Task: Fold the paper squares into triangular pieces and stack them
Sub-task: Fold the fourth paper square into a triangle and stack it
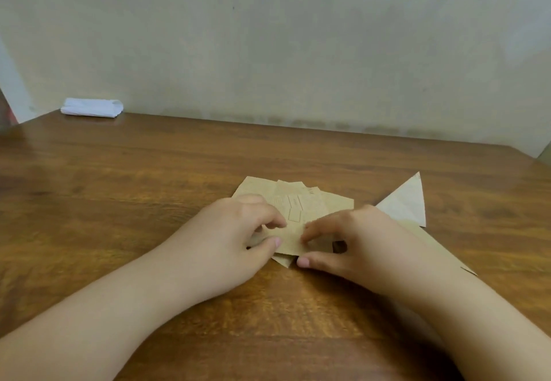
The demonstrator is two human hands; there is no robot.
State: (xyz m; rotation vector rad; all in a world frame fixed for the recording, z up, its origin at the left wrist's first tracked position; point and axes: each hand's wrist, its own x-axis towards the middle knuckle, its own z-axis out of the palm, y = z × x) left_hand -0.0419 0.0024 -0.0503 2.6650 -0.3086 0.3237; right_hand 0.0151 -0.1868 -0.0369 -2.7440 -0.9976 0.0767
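Both hands, the left hand (238, 231) and right hand (351, 240), pinch the near corner of the top paper square (293, 231) on the loose pile (301, 198) mid-bench (149, 186), beside a folded triangle (402, 204), and the sheets underneath could slide, skewing the crease.

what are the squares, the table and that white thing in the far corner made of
Paper squares: thin matte brown paper, kraft-like, with faint print and creases. Table: wood or wood veneer, glossy, showing grain and reflections. White bundle: soft and folded, perhaps cloth or tissue; too blurred to tell.
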